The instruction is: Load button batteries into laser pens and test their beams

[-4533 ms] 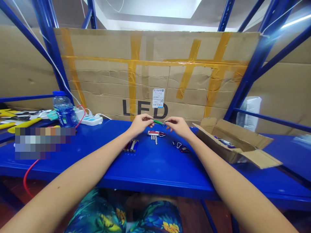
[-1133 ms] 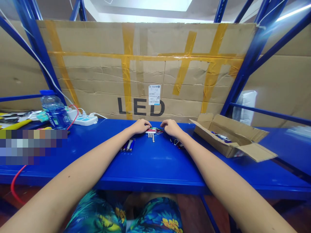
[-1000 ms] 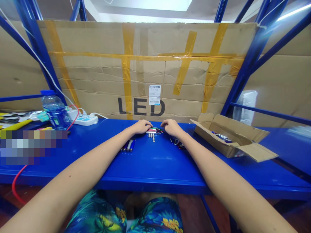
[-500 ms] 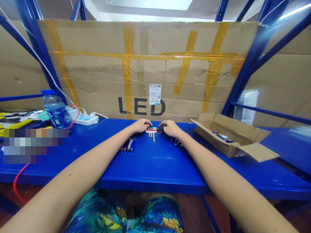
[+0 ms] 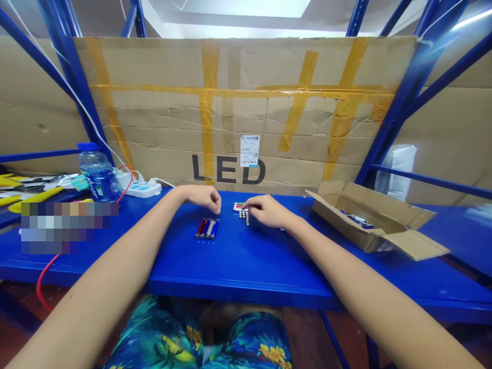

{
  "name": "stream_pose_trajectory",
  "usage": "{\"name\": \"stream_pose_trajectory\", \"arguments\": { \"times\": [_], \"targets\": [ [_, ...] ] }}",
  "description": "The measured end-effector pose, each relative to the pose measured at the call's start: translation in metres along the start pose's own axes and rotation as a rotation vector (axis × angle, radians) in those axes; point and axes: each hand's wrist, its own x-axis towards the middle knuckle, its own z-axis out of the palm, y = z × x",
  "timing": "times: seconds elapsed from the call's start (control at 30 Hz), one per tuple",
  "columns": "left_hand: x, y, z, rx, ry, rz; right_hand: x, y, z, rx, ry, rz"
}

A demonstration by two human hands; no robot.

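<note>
On the blue table, several small tubes (image 5: 207, 228) in red, silver and blue lie side by side. My left hand (image 5: 203, 198) hovers just above their far end, its fingers curled and pressed together; whatever they may hold is hidden. Further right, small round silver pieces (image 5: 244, 215) lie in short rows in front of a stack of coloured tubes (image 5: 238, 206). My right hand (image 5: 264, 209) is over the right side of these pieces, with thumb and fingers bent and apart. Some small dark and red items (image 5: 286, 232) are partly hidden under the right wrist.
An open cardboard box (image 5: 346, 225) with tubes inside stands at the right. At the left are a water bottle (image 5: 99, 177), a white power strip (image 5: 142, 189) and yellow-handled tools (image 5: 34, 199). A large cardboard sheet (image 5: 169, 123) stands behind the table.
My left hand has moved left and nearer, away from the stack, and its fingers have curled. My right hand has come toward the round pieces. The view has shifted slightly.
</note>
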Motion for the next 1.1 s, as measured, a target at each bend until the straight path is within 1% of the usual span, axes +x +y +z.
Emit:
{"name": "stream_pose_trajectory", "arguments": {
  "times": [0.1,0.13,0.2,0.33,0.47,0.6,0.77,0.9,0.97,1.0,1.03,1.07,1.1],
  "targets": [
    [-0.006,0.004,-0.001,-0.015,-0.097,-0.003,-0.003,-0.032,0.014,0.035,-0.122,-0.189],
    [-0.005,0.005,0.0,-0.012,-0.111,0.001,-0.003,-0.039,0.019,0.035,-0.159,-0.23],
    [-0.002,0.005,0.002,0.002,-0.126,0.012,-0.001,-0.047,0.028,0.03,-0.193,-0.274],
    [0.002,0.002,0.004,0.032,-0.128,0.013,0.003,-0.044,0.036,0.0,-0.203,-0.302],
    [0.003,0.003,0.005,0.009,-0.119,0.009,0.004,-0.04,0.039,-0.049,-0.194,-0.341],
    [0.003,0.005,0.005,0.025,-0.104,-0.003,0.005,-0.042,0.039,-0.09,-0.195,-0.356],
    [0.006,0.004,0.008,0.08,-0.083,-0.025,0.001,-0.053,0.035,-0.132,-0.241,-0.312],
    [0.008,0.007,0.013,0.077,-0.091,-0.022,-0.005,-0.056,0.021,-0.109,-0.334,-0.185],
    [0.009,0.013,0.018,0.068,-0.098,-0.022,-0.007,-0.048,0.007,-0.029,-0.432,-0.108],
    [0.009,0.016,0.02,0.064,-0.1,-0.023,-0.008,-0.041,-0.001,0.054,-0.493,-0.068],
    [0.01,0.02,0.023,0.066,-0.098,-0.024,-0.009,-0.031,-0.01,0.145,-0.507,-0.026],
    [0.01,0.024,0.026,0.069,-0.094,-0.026,-0.01,-0.021,-0.019,0.214,-0.463,0.021],
    [0.011,0.028,0.03,0.072,-0.088,-0.025,-0.011,-0.011,-0.027,0.279,-0.377,0.074]
  ]
}}
